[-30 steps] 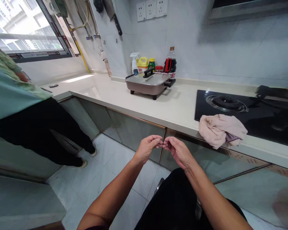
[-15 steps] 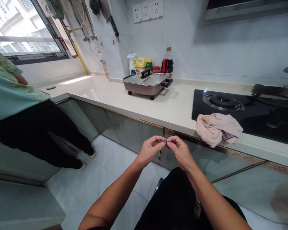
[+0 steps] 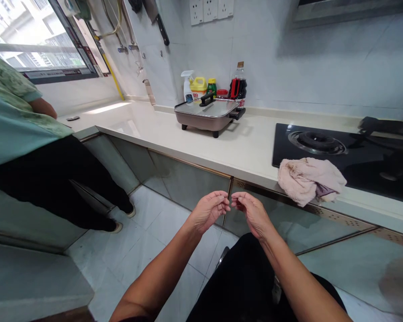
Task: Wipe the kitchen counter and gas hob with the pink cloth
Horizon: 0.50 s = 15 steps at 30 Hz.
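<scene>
My left hand and my right hand are held in front of my lap, below the counter's front edge. Their fingertips face each other across a narrow gap and do not touch. Both hands have loosely curled fingers drawn together with the thumbs close to them. Nothing shows in either hand. A crumpled pink cloth with dark stains, the nearest loose thing to my right hand, lies over the counter edge and the corner of the black gas stove.
On the counter stands a lidded electric pan. Behind it are a spray bottle, a yellow jug and a dark sauce bottle. A cleaver hangs on the wall. Another person stands at the left.
My hands have moved slightly apart; their fingertips met before and now have a gap between them. The view has shifted a little. The other person's arm shows more.
</scene>
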{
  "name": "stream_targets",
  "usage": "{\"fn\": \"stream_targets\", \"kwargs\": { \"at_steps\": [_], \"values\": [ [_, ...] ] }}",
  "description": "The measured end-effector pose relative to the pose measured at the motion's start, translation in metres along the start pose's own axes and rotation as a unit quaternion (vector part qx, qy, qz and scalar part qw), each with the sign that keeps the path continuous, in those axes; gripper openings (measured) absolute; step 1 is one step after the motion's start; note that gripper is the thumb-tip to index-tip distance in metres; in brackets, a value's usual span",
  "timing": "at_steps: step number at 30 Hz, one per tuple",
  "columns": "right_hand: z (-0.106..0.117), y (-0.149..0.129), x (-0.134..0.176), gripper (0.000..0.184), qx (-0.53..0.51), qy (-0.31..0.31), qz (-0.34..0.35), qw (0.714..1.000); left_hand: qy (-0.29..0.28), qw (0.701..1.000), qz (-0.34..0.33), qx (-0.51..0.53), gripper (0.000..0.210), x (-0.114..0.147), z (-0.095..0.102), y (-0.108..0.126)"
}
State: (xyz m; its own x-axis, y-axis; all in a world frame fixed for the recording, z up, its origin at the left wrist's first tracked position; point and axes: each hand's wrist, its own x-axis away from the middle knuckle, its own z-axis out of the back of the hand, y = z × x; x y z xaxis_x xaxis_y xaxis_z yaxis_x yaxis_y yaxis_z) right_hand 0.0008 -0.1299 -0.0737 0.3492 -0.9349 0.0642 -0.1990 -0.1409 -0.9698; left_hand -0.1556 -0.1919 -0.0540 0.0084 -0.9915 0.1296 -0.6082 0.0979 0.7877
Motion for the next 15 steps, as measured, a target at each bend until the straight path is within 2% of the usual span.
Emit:
{"fn": "stream_targets", "kwargs": {
  "at_steps": [5, 9, 12, 15],
  "values": [
    [0.001, 0.001, 0.001, 0.039, 0.001, -0.021, -0.010, 1.000, 0.002, 1.000, 0.010, 0.014, 0.035, 0.002, 0.003, -0.003],
    [0.001, 0.002, 0.003, 0.048, 0.008, -0.040, -0.019, 0.999, 0.024, 0.990, -0.069, -0.117, 0.028, 0.004, 0.000, -0.009],
    [-0.001, 0.003, 0.003, 0.049, 0.027, -0.041, -0.017, 0.999, 0.013, 0.944, -0.171, -0.281, 0.032, 0.006, -0.002, -0.016],
    [-0.002, 0.004, 0.000, 0.052, 0.047, -0.026, -0.018, 0.998, 0.012, 0.857, -0.236, -0.458, 0.041, 0.006, 0.009, -0.029]
  ]
}}
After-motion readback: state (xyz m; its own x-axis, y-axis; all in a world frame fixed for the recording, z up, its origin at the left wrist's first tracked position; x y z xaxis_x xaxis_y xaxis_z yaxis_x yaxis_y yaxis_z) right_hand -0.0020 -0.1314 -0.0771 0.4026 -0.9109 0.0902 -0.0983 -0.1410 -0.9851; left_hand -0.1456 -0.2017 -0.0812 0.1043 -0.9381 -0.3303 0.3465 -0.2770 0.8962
